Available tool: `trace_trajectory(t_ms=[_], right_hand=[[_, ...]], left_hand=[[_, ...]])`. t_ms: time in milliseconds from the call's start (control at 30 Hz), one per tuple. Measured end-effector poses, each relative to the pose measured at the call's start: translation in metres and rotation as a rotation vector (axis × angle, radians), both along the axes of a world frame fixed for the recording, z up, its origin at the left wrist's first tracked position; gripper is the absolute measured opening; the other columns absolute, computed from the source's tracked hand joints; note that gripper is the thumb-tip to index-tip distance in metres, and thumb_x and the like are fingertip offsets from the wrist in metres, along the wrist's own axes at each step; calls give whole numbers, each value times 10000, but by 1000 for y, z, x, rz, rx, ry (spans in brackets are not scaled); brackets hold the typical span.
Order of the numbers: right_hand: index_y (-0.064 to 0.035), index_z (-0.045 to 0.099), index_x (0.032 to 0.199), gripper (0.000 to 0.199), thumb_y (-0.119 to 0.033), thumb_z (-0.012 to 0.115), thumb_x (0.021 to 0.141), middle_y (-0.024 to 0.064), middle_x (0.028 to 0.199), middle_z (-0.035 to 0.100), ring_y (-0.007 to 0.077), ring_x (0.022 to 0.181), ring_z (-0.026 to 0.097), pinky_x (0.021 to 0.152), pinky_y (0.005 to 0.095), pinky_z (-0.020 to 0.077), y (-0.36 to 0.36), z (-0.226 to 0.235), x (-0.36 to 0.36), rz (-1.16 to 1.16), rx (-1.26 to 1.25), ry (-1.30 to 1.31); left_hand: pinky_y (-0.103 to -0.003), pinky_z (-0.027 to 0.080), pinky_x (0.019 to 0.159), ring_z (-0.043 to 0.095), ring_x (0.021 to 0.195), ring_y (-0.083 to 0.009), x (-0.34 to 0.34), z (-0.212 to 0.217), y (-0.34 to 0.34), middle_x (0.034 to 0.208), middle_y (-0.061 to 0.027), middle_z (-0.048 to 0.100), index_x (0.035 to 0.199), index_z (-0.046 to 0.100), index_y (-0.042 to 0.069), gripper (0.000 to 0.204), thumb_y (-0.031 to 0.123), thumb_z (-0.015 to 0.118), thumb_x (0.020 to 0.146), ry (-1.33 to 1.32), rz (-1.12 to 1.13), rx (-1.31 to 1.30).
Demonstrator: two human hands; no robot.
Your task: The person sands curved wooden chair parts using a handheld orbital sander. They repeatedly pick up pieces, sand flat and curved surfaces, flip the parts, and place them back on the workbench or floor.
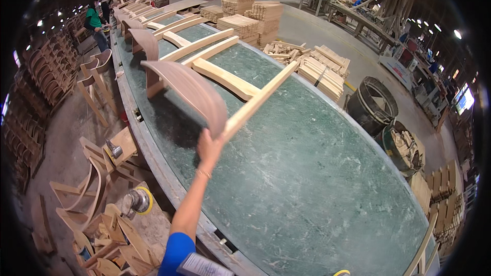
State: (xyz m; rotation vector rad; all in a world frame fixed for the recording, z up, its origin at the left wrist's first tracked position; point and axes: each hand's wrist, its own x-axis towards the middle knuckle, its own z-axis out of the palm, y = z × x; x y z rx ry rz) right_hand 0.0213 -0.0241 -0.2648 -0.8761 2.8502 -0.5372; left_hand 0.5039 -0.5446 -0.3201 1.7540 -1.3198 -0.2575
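Brown wooden curved panel [193, 88] | left hand [210, 149]: fingers clamped on end | scuffed green tabletop [307, 174]

A: How's the light?
B: Dim background, glaring lamps [457, 34] — the green tabletop [327, 174] brighter, shadowed under the curved panel [192, 87].
A: Sharp?
B: The panel's near end is perhaps motion-blurred; edges bend — corners black.

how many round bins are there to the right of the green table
2: a dark bin beside the stacked wood strips; a second bin, holding wood pieces, next to it, nearer the camera. Others may be hidden.
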Motion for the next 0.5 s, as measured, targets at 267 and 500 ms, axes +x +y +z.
trace_trajectory(t_ms=[267,500], right_hand=[[7,464,1301,733,-244,799,700,218,1275,516,339,1202,476,1018,392,367,-11,-9,-3,39,-38,-7],[17,494,1275,702,-285,784,712,245,1259,524,373,1189,480,1015,415,370,2,4,1,65,-36,-41]], left_hand=[[-467,487,768,580,875,-450,-101,-1,35,957,-248,626,1049,591,39,310,228,513,816,216,-437,219],[-454,491,725,600,818,-436,-189,70,165,889,-251,630,933,573,-4,318,279,545,791,137,-767,261]])
